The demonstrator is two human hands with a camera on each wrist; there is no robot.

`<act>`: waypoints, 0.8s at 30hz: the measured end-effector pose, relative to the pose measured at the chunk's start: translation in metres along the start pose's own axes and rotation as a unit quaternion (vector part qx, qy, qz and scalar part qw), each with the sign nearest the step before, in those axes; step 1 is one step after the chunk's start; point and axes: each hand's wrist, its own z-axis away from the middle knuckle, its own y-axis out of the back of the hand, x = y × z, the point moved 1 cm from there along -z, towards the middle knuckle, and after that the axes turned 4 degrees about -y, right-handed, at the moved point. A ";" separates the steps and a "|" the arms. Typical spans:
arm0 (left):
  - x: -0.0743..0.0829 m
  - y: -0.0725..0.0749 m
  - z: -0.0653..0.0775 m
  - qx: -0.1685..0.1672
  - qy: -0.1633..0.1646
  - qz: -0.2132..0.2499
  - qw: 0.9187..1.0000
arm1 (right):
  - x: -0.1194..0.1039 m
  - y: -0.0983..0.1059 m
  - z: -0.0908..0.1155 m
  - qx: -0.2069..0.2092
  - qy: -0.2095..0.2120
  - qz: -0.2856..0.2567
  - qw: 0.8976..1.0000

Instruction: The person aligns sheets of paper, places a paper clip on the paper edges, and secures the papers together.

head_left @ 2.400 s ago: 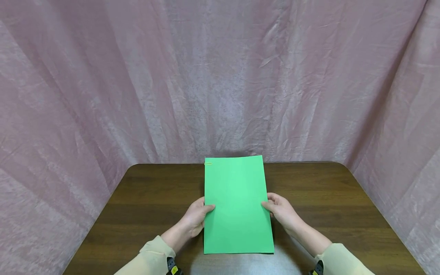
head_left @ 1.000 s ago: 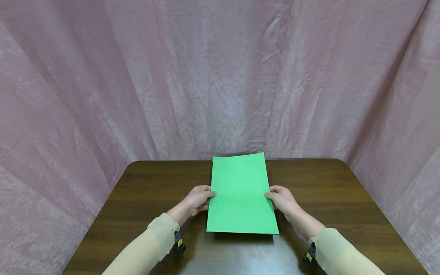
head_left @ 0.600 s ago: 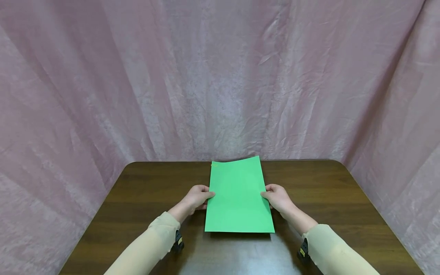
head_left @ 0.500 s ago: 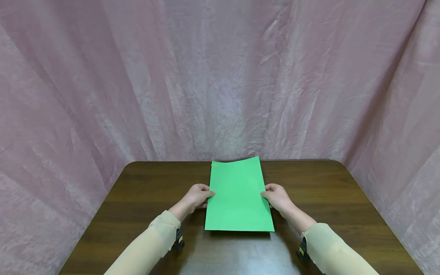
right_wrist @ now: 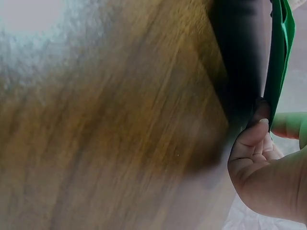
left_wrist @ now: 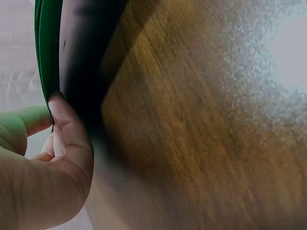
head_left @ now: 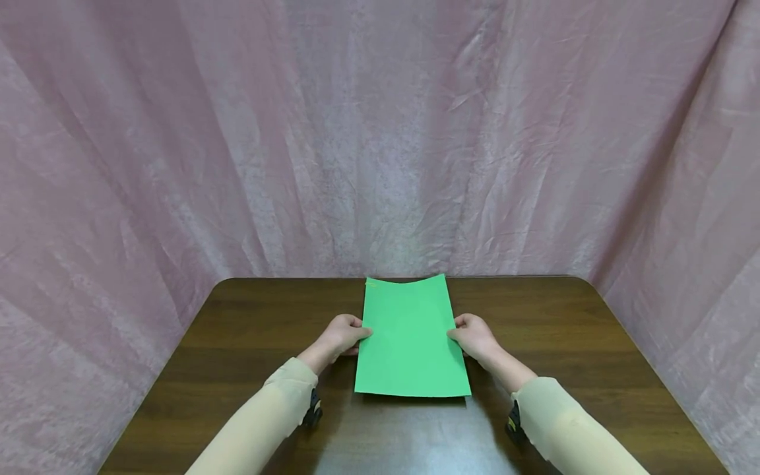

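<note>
A small stack of green paper is held by both hands just above the table, its far edge bowed downward in the middle. A yellow paper clip sits at its far left corner. My left hand pinches the left edge, thumb on top and fingers underneath. On the opposite edge, my right hand pinches the paper the same way. The left wrist view shows the green paper edge-on between thumb and fingers. Separate layers of the green paper show in the right wrist view.
A brown wooden table lies beneath the paper, with a shiny reflection near its front. Pink velvet curtain hangs behind the table and along both sides. Dark straps are worn at both wrists.
Since the earliest frame, both hands have carried the paper away from me; its near edge has risen in view. The far edge now bows more. Both grips stay the same.
</note>
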 end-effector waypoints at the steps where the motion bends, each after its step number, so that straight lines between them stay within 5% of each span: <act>1: 0.000 0.000 -0.001 0.002 -0.002 -0.006 1.000 | 0.000 0.000 -0.001 0.003 0.002 0.008 1.000; 16: -0.003 -0.007 -0.010 0.023 -0.010 -0.101 0.995 | 0.002 0.001 -0.014 0.019 0.031 0.161 0.986; 24: -0.002 -0.009 -0.008 0.035 -0.016 -0.155 0.987 | 0.001 0.000 -0.015 0.015 0.028 0.197 0.980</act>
